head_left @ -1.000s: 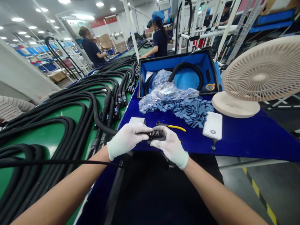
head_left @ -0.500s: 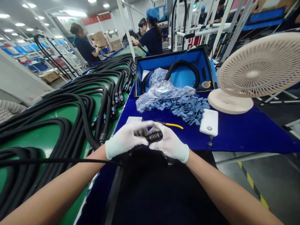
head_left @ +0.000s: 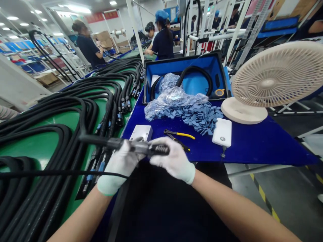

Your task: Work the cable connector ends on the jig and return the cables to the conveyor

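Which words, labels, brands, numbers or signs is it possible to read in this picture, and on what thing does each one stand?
None can be read.
Red banner: any writing is too blurred.
White device: a small round dark mark, too small to make out.
Fan base: a faint mark, too small to read.

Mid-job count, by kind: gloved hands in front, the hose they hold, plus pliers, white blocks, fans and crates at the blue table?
Gloved hands: 2 (left hand, right hand)
Held hose: 1
Pliers: 1
White block: 1
Fan: 1
Crate: 1
Total: 7
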The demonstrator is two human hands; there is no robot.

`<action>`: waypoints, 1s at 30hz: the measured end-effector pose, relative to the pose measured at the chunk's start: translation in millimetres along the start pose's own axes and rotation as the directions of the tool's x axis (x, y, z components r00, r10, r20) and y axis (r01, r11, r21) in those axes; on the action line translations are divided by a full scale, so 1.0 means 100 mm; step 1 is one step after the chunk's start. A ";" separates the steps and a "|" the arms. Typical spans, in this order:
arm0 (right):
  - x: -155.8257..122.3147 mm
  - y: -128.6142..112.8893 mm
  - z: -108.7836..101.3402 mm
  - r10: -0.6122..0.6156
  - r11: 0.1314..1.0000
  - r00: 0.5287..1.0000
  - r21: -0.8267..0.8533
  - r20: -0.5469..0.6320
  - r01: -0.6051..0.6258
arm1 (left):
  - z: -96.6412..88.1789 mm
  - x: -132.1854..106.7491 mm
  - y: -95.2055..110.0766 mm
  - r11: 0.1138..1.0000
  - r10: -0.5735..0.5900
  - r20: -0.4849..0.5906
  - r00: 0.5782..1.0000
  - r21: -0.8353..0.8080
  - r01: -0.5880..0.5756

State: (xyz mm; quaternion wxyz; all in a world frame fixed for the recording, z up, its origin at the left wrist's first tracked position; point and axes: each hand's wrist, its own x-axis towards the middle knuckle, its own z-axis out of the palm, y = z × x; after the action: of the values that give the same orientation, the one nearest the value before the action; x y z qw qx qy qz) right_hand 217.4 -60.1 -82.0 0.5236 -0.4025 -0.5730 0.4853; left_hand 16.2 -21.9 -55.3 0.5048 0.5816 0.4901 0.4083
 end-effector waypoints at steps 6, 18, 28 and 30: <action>0.86 0.22 -0.45 0.078 0.547 0.994 -0.830 -0.080 -0.110 | -0.22 0.20 0.25 0.851 0.055 -0.142 0.988 -0.510 -0.120; 1.49 0.59 -0.83 0.138 0.235 0.950 -0.922 -0.280 -0.307 | -0.31 1.07 0.42 0.888 0.430 -0.211 0.878 -0.078 -0.453; 1.25 0.35 -0.69 0.047 0.569 0.998 -0.821 -0.036 -0.056 | -0.30 1.16 0.13 0.910 0.413 -0.277 0.867 0.099 -0.402; 1.26 0.24 -0.50 0.041 0.685 0.987 -0.723 0.158 0.087 | -0.27 1.17 0.13 0.899 0.432 -0.334 0.838 0.240 -0.367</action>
State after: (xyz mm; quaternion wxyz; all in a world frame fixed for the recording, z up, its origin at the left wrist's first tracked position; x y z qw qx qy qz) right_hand 250.1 73.8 -80.1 0.2790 -0.5293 -0.7638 0.2422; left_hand 14.2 97.4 -40.2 0.2536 0.6211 0.4779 0.5670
